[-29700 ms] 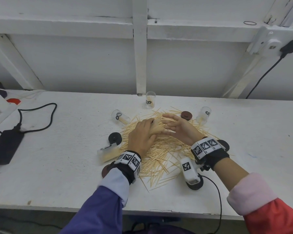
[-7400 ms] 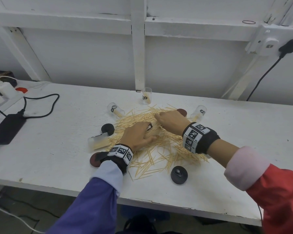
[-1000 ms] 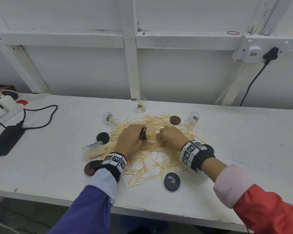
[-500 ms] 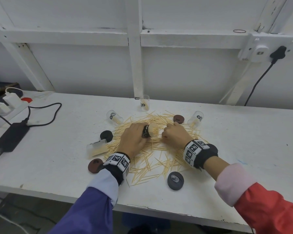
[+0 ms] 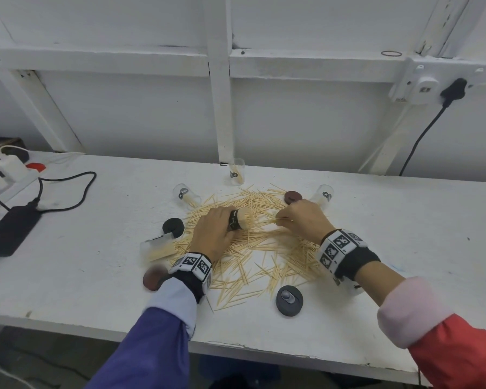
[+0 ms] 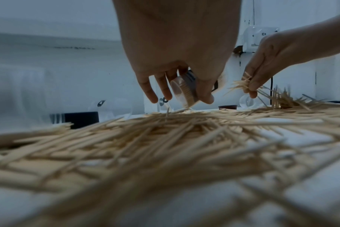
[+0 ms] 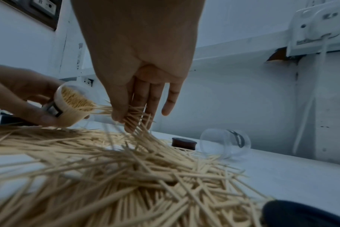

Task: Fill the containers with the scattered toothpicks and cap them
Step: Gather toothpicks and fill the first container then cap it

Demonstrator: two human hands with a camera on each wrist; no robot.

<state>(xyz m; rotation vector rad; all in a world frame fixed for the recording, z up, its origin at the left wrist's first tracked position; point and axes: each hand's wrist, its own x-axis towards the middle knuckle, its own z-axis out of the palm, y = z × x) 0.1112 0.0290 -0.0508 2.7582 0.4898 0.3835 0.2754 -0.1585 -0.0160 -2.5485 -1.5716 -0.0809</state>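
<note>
At the left end of my white workbench point(image 5: 68, 276), a black power adapter point(image 5: 10, 230) lies flat, its black cable point(image 5: 68, 181) looping across the surface. Beyond it, a white charger point(image 5: 10, 164) sits plugged into a power strip beside a red switch point(image 5: 35, 167). On the white wall frame point(image 5: 222, 80) ahead of me, a black plug point(image 5: 453, 89) fills a white socket point(image 5: 425, 88), its cord point(image 5: 415, 144) trailing down. A thin ring point(image 5: 391, 53) rests on the ledge.

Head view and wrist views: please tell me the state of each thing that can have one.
Container in left hand: tilted, uncapped, nearly full.
Left hand: grips that container.
Right hand: pinches a toothpick bunch.
Container by the post: upright, uncapped.
Right container: on its side, uncapped.
Black cap: loose on table.
</note>
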